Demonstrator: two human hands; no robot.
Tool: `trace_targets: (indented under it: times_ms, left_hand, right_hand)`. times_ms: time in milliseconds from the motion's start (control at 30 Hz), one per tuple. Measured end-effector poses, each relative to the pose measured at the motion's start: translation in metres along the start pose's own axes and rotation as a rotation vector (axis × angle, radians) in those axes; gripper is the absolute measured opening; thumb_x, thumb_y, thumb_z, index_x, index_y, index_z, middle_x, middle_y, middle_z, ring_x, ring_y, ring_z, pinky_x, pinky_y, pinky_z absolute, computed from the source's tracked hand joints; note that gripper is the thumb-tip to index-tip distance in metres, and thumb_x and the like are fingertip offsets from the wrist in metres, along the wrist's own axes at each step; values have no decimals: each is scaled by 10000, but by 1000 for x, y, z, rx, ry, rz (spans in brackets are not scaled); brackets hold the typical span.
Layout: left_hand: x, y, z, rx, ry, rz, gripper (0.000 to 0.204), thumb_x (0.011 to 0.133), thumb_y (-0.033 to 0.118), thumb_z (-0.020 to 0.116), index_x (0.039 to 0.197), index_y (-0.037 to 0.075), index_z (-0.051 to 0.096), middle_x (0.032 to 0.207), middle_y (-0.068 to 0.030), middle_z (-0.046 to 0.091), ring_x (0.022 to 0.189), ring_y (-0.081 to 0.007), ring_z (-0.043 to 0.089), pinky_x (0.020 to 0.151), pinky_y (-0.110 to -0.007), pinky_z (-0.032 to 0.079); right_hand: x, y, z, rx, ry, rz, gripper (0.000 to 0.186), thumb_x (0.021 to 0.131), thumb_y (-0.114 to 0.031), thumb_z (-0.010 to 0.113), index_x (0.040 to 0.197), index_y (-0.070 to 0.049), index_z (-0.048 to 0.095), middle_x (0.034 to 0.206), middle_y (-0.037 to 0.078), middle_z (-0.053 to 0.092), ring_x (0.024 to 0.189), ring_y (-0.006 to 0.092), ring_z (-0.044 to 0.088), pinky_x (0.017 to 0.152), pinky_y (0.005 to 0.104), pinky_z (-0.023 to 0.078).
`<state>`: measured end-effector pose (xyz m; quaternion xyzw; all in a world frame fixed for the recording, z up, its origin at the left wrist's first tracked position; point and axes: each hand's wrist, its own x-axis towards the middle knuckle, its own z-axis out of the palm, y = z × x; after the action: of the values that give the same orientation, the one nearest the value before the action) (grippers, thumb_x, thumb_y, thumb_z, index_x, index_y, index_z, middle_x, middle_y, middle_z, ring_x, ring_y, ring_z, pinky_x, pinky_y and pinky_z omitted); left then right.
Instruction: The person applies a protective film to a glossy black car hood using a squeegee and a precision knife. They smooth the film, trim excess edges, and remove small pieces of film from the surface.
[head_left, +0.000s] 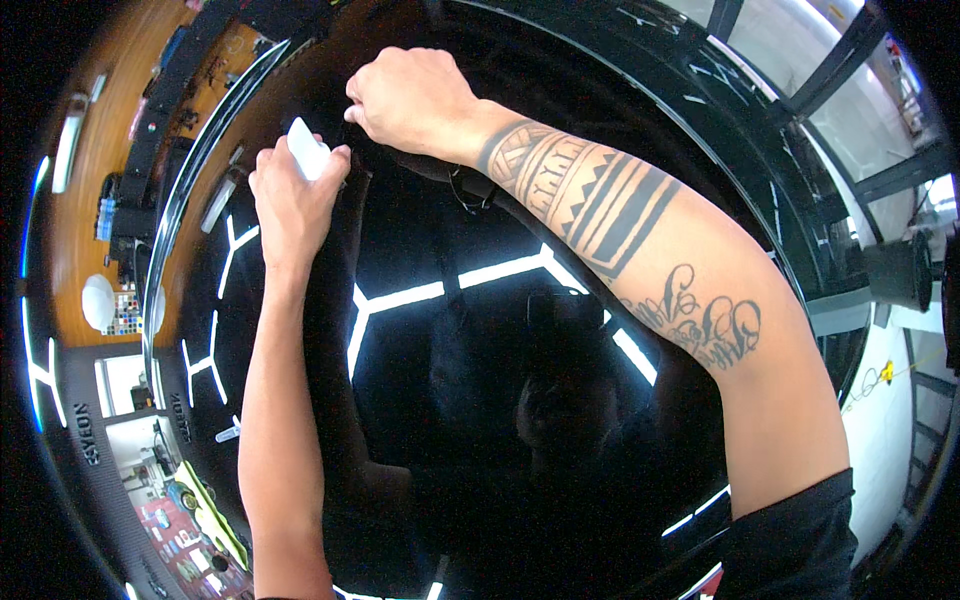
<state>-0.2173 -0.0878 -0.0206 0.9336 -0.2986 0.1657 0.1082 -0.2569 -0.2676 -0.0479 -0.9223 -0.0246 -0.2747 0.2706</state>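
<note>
A glossy black curved panel (450, 400), like a car's bodywork, fills the middle of the view. My left hand (290, 205) is closed round a small white object (307, 150) with a pointed top; its exact kind cannot be made out. Farther out and to the right, my right hand (415, 100) is curled in a fist over the dark surface. Its fingertips point down and left, and whatever they might grip is hidden. Both arms reach forward over the panel, the tattooed right one bent at the elbow.
Bright hexagonal lamps (400, 300) mirror in the panel. A chrome-like trim (200, 165) curves along its left edge. Beyond the left side lie an orange-brown surface (120, 200) and a shelf area (175, 530). A dark bucket-like container (898, 272) is at the right.
</note>
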Motion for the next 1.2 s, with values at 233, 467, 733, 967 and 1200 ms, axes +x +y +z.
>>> trace_targets:
  times_ms: [233, 467, 733, 967, 1200]
  left_hand:
    - [13, 2, 13, 43, -11, -224, 571, 749, 419, 705, 1076, -45, 648, 1035, -268, 615, 1007, -429, 579, 870, -514, 479]
    - [18, 17, 14, 24, 25, -367, 511, 779, 405, 695, 1078, -9, 677, 1088, -250, 614, 1063, -404, 581, 876, -530, 492]
    - [4, -58, 1, -806, -284, -277, 547, 1008, 421, 369, 1313, 14, 568, 1239, -119, 587, 1173, -180, 526, 1044, -316, 347]
    - [2, -43, -83, -658, -473, -155, 468, 942, 263, 589, 1369, 83, 522, 1164, -82, 586, 1099, -190, 541, 991, -335, 414]
    - [-105, -81, -219, -251, -703, -144, 384, 819, 111, 720, 1192, 53, 647, 951, -83, 630, 853, -185, 609, 780, -325, 511]
  right_hand:
    - [18, -6, 0, 16, -150, -30, 187, 837, -291, 690, 922, -133, 741, 855, 124, 720, 836, 323, 702, 735, 449, 552]
    - [37, 0, -6, 61, -304, 55, 204, 799, -257, 715, 904, -84, 738, 902, 163, 714, 892, 327, 691, 795, 435, 542]
    - [-1, 16, -41, 297, -168, 184, 261, 760, -138, 639, 988, -25, 700, 893, 160, 704, 882, 301, 687, 795, 390, 531]
    - [-26, 32, -37, 595, 85, 161, 223, 766, -96, 667, 970, -15, 705, 788, 145, 702, 730, 227, 695, 703, 333, 550]
    - [-28, 60, -46, 472, 309, 325, 347, 839, -234, 747, 1105, -24, 673, 766, 49, 670, 678, 115, 608, 669, 289, 513]
